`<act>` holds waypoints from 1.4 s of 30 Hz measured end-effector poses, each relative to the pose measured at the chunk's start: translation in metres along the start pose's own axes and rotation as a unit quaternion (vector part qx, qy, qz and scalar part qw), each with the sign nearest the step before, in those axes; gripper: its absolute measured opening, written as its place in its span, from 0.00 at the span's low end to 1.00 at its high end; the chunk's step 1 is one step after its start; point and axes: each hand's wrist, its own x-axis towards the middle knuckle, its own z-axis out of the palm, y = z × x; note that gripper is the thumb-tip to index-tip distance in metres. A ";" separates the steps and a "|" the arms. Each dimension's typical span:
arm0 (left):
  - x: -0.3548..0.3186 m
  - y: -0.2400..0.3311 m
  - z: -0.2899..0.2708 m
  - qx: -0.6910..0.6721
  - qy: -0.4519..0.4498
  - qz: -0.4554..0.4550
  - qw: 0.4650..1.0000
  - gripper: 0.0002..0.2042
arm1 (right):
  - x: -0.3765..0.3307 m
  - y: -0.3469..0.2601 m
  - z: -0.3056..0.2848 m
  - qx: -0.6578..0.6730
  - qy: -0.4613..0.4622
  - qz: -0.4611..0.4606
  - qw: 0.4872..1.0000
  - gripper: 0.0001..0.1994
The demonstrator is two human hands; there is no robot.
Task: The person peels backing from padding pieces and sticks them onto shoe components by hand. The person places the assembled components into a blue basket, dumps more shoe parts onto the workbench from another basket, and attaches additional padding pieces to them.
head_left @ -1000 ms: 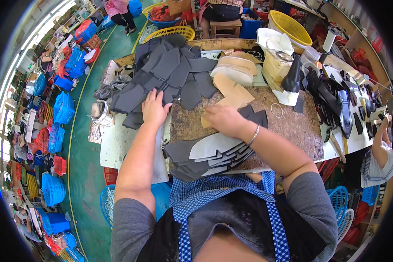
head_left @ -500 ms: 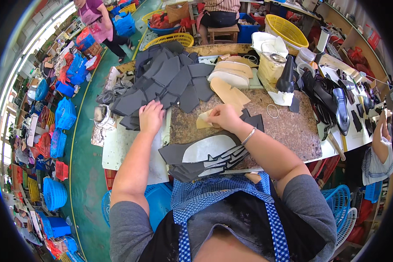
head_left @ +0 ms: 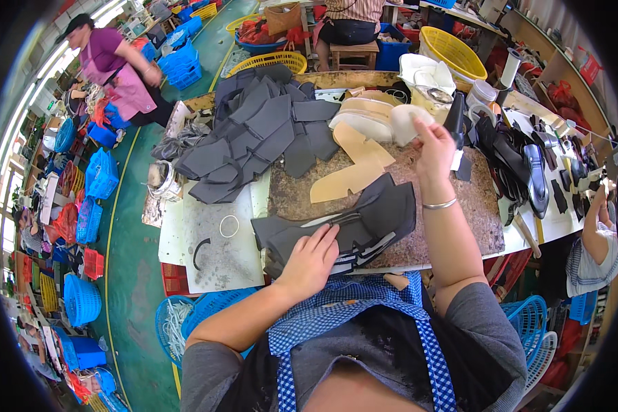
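My right hand (head_left: 435, 152) is raised over the far right of the brown work board (head_left: 453, 213), pinching a thin, off-white rounded piece (head_left: 406, 124) between thumb and fingers. My left hand (head_left: 311, 261) lies flat with fingers outstretched on a stack of dark grey shaped sheet pieces (head_left: 374, 206) at the near side. White layers show along that stack's edges. Between my hands and the far side, a tan notched piece (head_left: 356, 161) rests on the board. Behind it stands a bundle of tan and white curved pieces (head_left: 364, 115).
A large pile of dark grey pieces (head_left: 254, 130) covers the far left. A glue-crusted tub (head_left: 429, 103), a black cone-shaped object (head_left: 454, 117) and black shoes (head_left: 532, 172) stand right. A white ring (head_left: 229, 226) lies left. A person in a pink apron (head_left: 120, 82) is beyond the table.
My left hand has moved from the dark pile onto the near stack, whose white top face is now covered by dark grey. My right hand has lifted away rightward with the off-white piece.
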 end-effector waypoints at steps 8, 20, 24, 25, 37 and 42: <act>0.060 -0.008 -0.034 -0.833 0.145 -0.241 0.476 0.19 | -0.108 -0.036 0.023 -0.235 -0.261 -0.495 0.794 0.08; 0.074 -0.029 -0.026 -0.673 0.065 -0.255 0.692 0.17 | -0.097 -0.023 -0.018 0.174 -0.120 0.084 0.974 0.05; 0.074 -0.107 -0.026 -0.317 -0.083 -0.365 0.872 0.17 | -0.047 -0.054 -0.053 0.241 0.085 -0.065 0.964 0.05; 0.065 -0.115 -0.020 -0.318 -0.083 -0.363 0.872 0.17 | -0.049 -0.061 -0.055 0.197 0.101 -0.074 0.972 0.03; 0.109 -0.019 -0.041 -0.437 0.207 -0.207 0.850 0.08 | -0.092 -0.016 -0.005 0.211 -0.191 0.219 0.933 0.05; 0.103 -0.087 -0.039 -0.264 0.286 -0.315 0.866 0.08 | -0.070 -0.019 -0.034 0.205 0.013 0.080 0.975 0.07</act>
